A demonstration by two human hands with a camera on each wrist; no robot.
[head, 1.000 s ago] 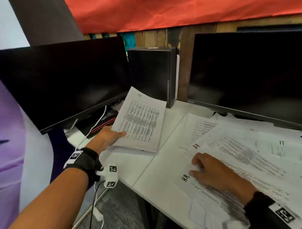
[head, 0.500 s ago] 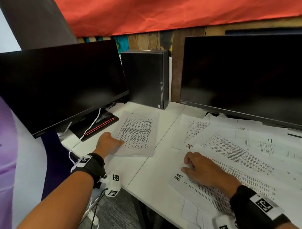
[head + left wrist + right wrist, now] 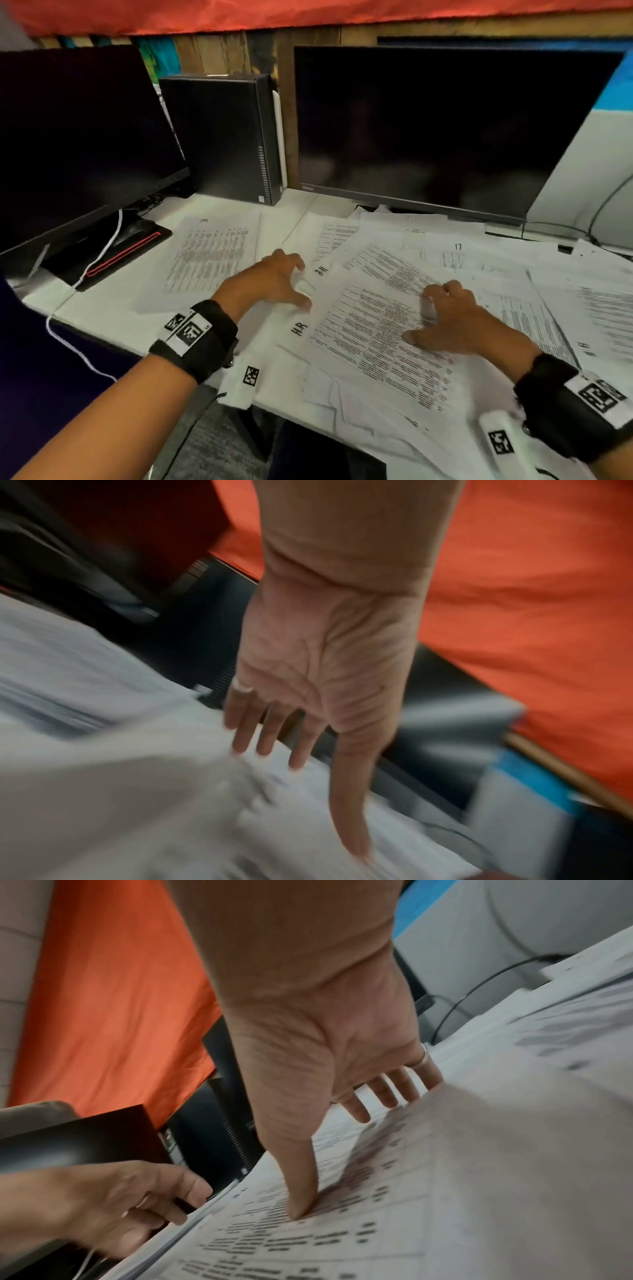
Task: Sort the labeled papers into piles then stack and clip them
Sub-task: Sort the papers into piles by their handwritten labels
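Observation:
Printed sheets lie spread over the white desk (image 3: 113, 318). The top sheet, labeled "H.R" (image 3: 376, 342), is under my right hand (image 3: 431, 315), whose thumb and fingertips press on its text; the right wrist view shows that right hand (image 3: 342, 1123) with straight fingers on the sheet (image 3: 342, 1231). My left hand (image 3: 294, 284) hovers with spread fingers at this sheet's left edge, holding nothing; it is blurred in the left wrist view (image 3: 298, 750). A separate pile (image 3: 212, 253) lies to its left. Another "H.R" sheet (image 3: 320, 270) and an "IT" sheet (image 3: 455, 253) lie behind.
Two dark monitors (image 3: 428, 130) (image 3: 75, 144) and a black computer case (image 3: 222, 137) stand at the back. The left monitor's base (image 3: 113, 253) and a white cable (image 3: 113, 240) border the left pile. More loose sheets (image 3: 582, 308) run off to the right.
My left hand laid its sheet flat on the left pile, let go and moved right to the edge of the spread sheets. My right hand slid right along the top sheet.

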